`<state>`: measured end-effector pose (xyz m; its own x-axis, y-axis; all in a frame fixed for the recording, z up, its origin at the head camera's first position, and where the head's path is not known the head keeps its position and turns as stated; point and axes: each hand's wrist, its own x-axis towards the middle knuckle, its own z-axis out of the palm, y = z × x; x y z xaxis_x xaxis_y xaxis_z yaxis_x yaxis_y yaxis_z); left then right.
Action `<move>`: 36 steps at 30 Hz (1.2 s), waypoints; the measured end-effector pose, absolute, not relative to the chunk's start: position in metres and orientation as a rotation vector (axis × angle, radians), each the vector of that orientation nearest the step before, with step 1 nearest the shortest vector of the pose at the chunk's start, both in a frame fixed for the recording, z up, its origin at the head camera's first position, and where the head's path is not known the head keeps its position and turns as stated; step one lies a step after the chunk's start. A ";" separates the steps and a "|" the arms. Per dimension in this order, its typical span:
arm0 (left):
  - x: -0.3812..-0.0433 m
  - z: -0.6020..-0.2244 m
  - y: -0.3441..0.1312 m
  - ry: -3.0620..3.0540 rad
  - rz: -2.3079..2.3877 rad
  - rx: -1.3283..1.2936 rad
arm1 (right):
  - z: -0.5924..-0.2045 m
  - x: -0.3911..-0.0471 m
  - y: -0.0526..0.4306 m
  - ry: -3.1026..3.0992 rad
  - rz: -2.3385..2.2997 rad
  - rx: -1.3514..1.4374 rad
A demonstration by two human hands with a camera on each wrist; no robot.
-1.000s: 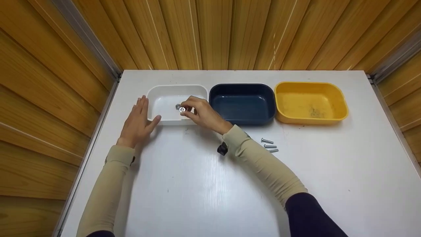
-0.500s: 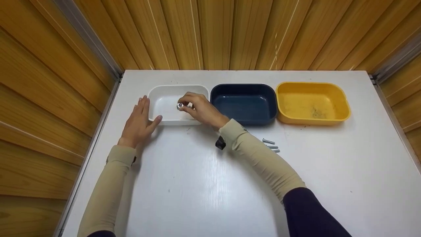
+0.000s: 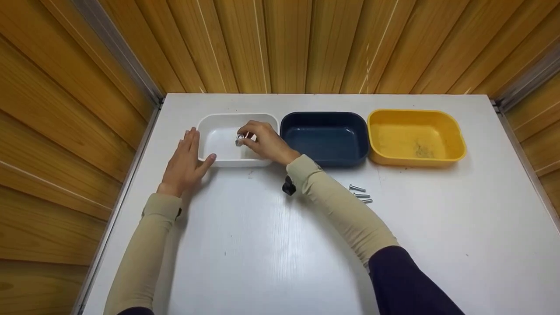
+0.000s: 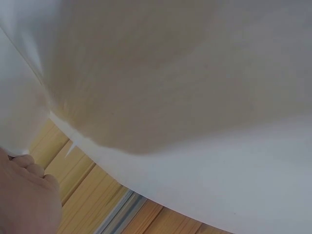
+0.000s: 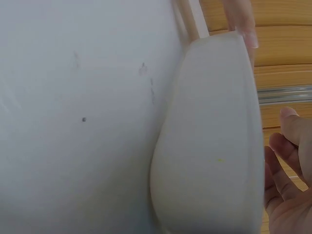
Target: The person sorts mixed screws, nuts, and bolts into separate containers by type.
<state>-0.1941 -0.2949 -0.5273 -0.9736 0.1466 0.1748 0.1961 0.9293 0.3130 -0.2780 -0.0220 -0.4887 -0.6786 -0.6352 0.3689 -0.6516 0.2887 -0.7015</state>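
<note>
In the head view my right hand (image 3: pixel 264 142) reaches into the white bin (image 3: pixel 218 163), its thumb and index finger pinching a small silver nut (image 3: pixel 240 137). A second silver nut (image 3: pixel 238 142) shows just below the fingertips, over the bin floor. From the right wrist camera, the right hand (image 5: pixel 292 165) is seen beyond the bin's outer wall (image 5: pixel 209 131), fingers bent, with no nut visible there. My left hand (image 3: pixel 183 164) lies against the bin's left end, fingers straight and thumb at the front rim. Its fingers (image 4: pixel 36 170) show beside the bin in the left wrist view.
Right of the white bin stand a dark blue bin (image 3: pixel 323 161) and a yellow bin (image 3: pixel 411 161) in a row. Several silver bolts (image 3: pixel 358 188) lie on the white table (image 3: pixel 271 245) near the right forearm. A wood-panelled wall (image 3: pixel 288 48) rises behind.
My right hand has shifted slightly back inside the white bin, and the pinched nut has moved away from the front rim. The left hand keeps its place.
</note>
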 end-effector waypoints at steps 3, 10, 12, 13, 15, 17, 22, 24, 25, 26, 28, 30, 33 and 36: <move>-0.194 -0.527 -0.295 -2.943 -0.501 -0.261 | -0.493 -0.278 -0.023 -2.515 1.383 1.244; -0.191 -0.527 -0.295 -2.944 -0.524 -0.263 | -0.498 -0.275 -0.027 -2.570 1.377 1.206; -0.192 -0.527 -0.295 -2.943 -0.527 -0.262 | -0.498 -0.275 -0.028 -2.591 1.359 1.199; -0.192 -0.527 -0.295 -2.943 -0.527 -0.261 | -0.498 -0.275 -0.028 -2.600 1.348 1.198; -0.193 -0.526 -0.295 -2.942 -0.533 -0.263 | -0.497 -0.276 -0.028 -2.616 1.331 1.195; -0.194 -0.526 -0.296 -2.941 -0.537 -0.266 | -0.497 -0.276 -0.027 -2.625 1.319 1.195; -0.195 -0.526 -0.295 -2.933 -0.544 -0.277 | -0.496 -0.278 -0.025 -2.632 1.313 1.187; -0.195 -0.526 -0.295 -2.930 -0.546 -0.280 | -0.495 -0.278 -0.025 -2.628 1.317 1.187; -0.195 -0.526 -0.295 -2.929 -0.546 -0.281 | -0.495 -0.278 -0.024 -2.625 1.320 1.190; -0.195 -0.526 -0.295 -2.928 -0.545 -0.284 | -0.494 -0.278 -0.024 -2.622 1.322 1.192; -0.195 -0.526 -0.295 -2.924 -0.545 -0.284 | -0.494 -0.279 -0.023 -2.614 1.328 1.198; -0.195 -0.526 -0.295 -2.924 -0.540 -0.283 | -0.493 -0.279 -0.022 -2.606 1.329 1.203; -0.194 -0.526 -0.295 -2.928 -0.534 -0.281 | -0.492 -0.279 -0.019 -2.606 1.327 1.195; -0.193 -0.525 -0.295 -2.934 -0.530 -0.277 | -0.489 -0.279 -0.016 -2.610 1.329 1.183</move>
<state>-0.1935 -0.2947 -0.5255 -0.9721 0.1543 0.1765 0.2063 0.9206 0.3315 -0.2791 -0.0165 -0.4889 -0.7194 -0.6261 0.3008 -0.6115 0.3655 -0.7017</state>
